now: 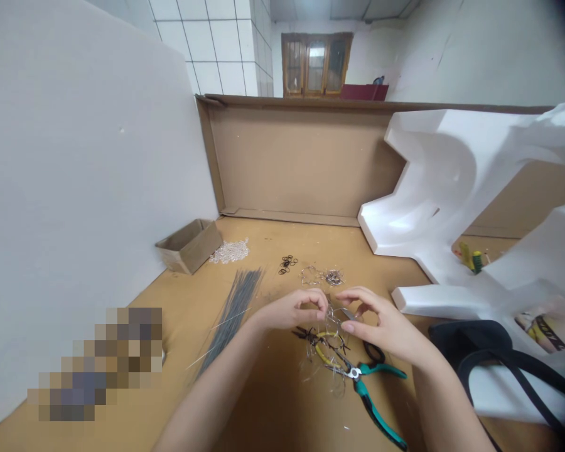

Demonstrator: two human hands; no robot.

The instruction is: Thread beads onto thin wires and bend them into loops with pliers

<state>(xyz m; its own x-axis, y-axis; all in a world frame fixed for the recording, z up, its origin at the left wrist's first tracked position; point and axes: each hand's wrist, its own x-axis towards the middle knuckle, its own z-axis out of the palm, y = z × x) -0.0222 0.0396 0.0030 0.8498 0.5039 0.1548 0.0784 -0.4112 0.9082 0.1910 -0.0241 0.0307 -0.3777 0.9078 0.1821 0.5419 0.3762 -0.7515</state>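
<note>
My left hand is closed in a pinch on a thin, bent silver wire piece above the table. Just to its right, my right hand has its thumb and fingers apart around the same spot, with no clear grip. Below the hands lie pliers with teal handles and a yellow-handled tool, among loose wire bits. The black handle of what looks like scissors shows under my right hand. Beyond my fingers are a heap of silver wire pieces and small black rings.
A bundle of straight grey wires lies left of my left forearm. Behind it are a pile of small shiny pieces and a cardboard box. White foam blocks and a black strap bound the right; a cardboard wall stands behind.
</note>
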